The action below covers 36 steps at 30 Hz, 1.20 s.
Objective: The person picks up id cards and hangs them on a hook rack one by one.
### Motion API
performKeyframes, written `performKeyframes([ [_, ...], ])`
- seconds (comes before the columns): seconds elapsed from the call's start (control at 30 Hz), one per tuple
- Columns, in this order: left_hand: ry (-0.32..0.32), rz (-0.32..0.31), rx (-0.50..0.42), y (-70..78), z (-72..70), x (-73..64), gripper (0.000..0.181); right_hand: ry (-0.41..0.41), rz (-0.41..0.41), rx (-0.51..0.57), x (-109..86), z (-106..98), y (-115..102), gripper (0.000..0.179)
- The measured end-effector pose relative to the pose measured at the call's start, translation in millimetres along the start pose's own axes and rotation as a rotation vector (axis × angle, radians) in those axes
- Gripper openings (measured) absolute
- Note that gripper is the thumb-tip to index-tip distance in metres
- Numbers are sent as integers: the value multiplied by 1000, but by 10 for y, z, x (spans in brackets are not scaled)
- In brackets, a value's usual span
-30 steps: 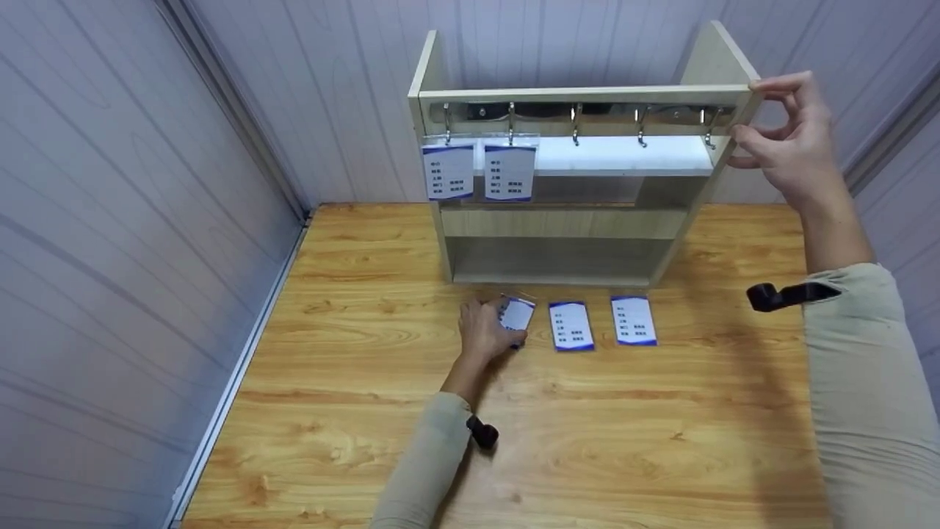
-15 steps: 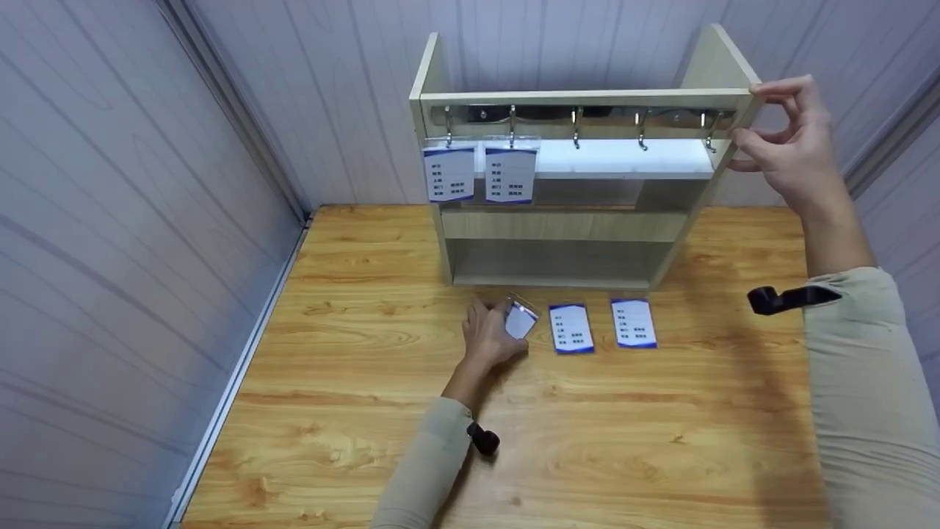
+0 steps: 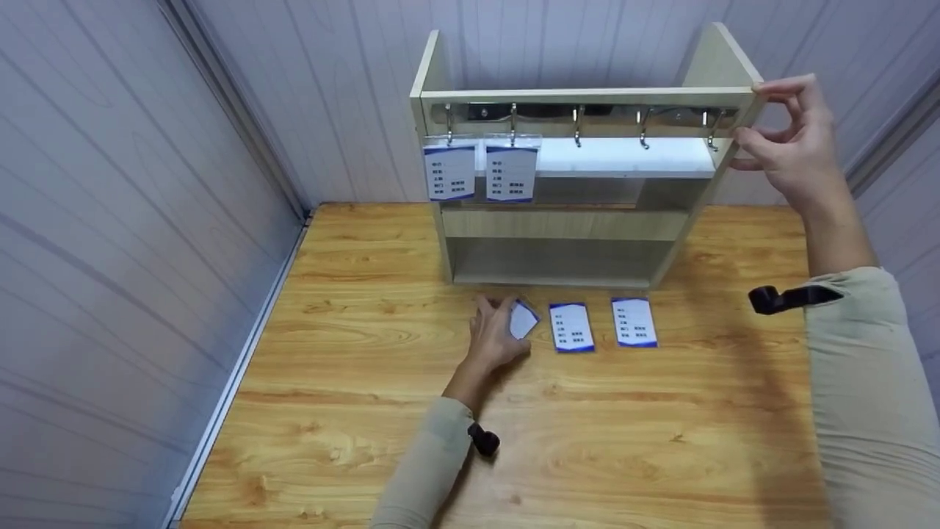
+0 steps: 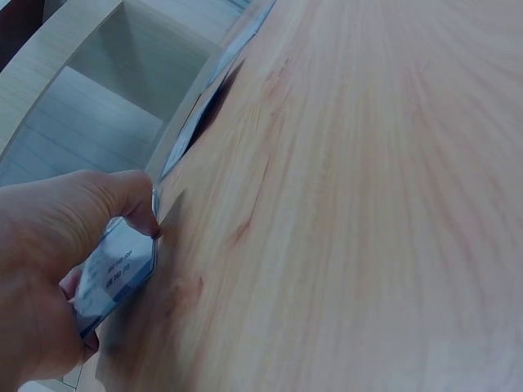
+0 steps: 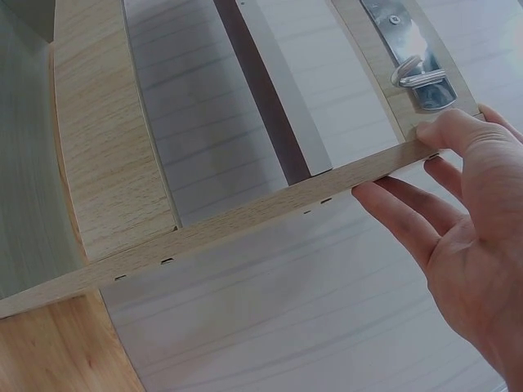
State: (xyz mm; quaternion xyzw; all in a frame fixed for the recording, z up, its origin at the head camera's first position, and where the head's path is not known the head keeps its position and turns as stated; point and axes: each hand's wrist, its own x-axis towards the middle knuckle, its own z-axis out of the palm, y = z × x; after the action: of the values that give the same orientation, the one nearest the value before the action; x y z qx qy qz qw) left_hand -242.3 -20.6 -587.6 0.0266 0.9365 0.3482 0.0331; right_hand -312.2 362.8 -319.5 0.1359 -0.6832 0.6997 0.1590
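From my end I see the left hand (image 3: 490,338) pinching a white-and-blue name badge (image 3: 523,320) in its fingers, tilted, on the near side of the wood-grain shelf unit (image 3: 565,225). To its right, two loose badges (image 3: 571,328) lie on the tabletop (image 3: 624,441). The right hand's (image 3: 802,147) fingers grip the unit's right side panel (image 3: 721,57). Two hung badges (image 3: 511,175) occupy the leftmost hooks (image 3: 513,117).

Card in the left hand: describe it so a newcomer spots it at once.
Find the pale wooden rack with the row of hooks. Just in front of its base are three blue-edged white cards. The leftmost card is it: held in the left hand and turned askew, while its two neighbours lie on the table, untouched.
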Motion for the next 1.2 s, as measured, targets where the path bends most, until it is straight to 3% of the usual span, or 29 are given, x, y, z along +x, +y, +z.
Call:
performKeyframes([
  [0.17,-21,33,8,-5,-14,-23,95,-10,-7,2,17,6,1,53],
  [0.33,0,116,-2,-36,-13,-22,92,-9,-19,3,22,-2,7,52],
  [0.43,10,126,-25,-69,6,3,91,-9,-18,-4,17,-12,7,52],
  [0.67,-10,129,-157,-149,29,46,92,-5,-14,-22,9,-23,3,52],
  [0.97,17,226,-118,-247,77,153,88,-2,-17,-28,0,-20,-4,52],
  [1.2,-50,212,-196,-43,-139,-6,84,-4,-5,-21,-7,-12,-5,52],
])
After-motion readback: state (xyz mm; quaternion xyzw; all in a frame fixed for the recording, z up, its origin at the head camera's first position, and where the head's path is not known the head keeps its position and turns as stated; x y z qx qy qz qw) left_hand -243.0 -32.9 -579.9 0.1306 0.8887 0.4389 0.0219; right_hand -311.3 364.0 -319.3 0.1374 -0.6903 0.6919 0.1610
